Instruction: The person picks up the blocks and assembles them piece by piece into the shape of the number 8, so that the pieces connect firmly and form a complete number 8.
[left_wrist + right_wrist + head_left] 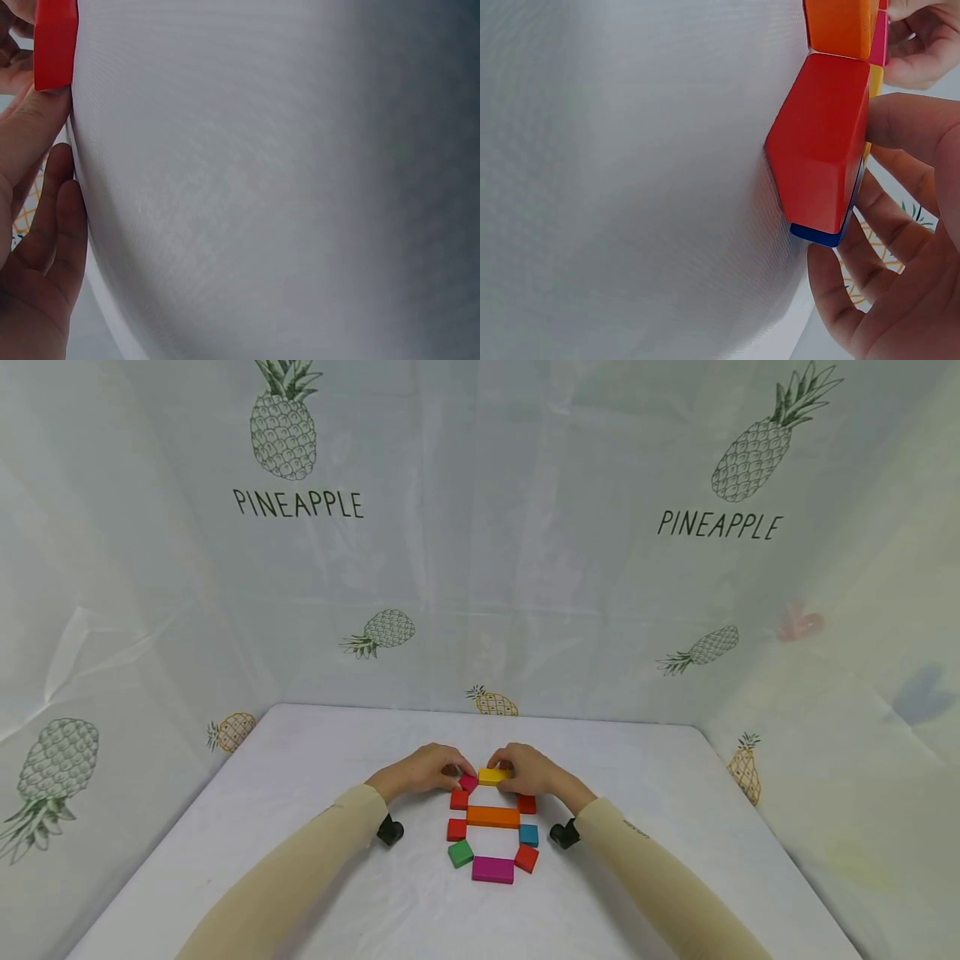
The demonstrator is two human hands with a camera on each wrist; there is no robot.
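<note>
In the head view, my left hand (429,770) pinches a small pink block (468,782) between thumb and fingers at the far left corner of a block outline. My right hand (528,770) holds a long yellow block (491,777) at the far side, thumb on the near edge and fingers behind. Seen from the right wrist, a dark blue block (815,234) lies beside the right fingers, behind a red block (817,139); the hand hides it from the head camera. Another red block (55,45) stands close to the left thumb.
Nearer lie an orange bar (492,817), a red block (457,830), a blue block (528,835), a tilted green block (461,853), a tilted red block (527,858) and a magenta block (492,870). The white table (360,902) meets a pineapple-print curtain (480,568) behind.
</note>
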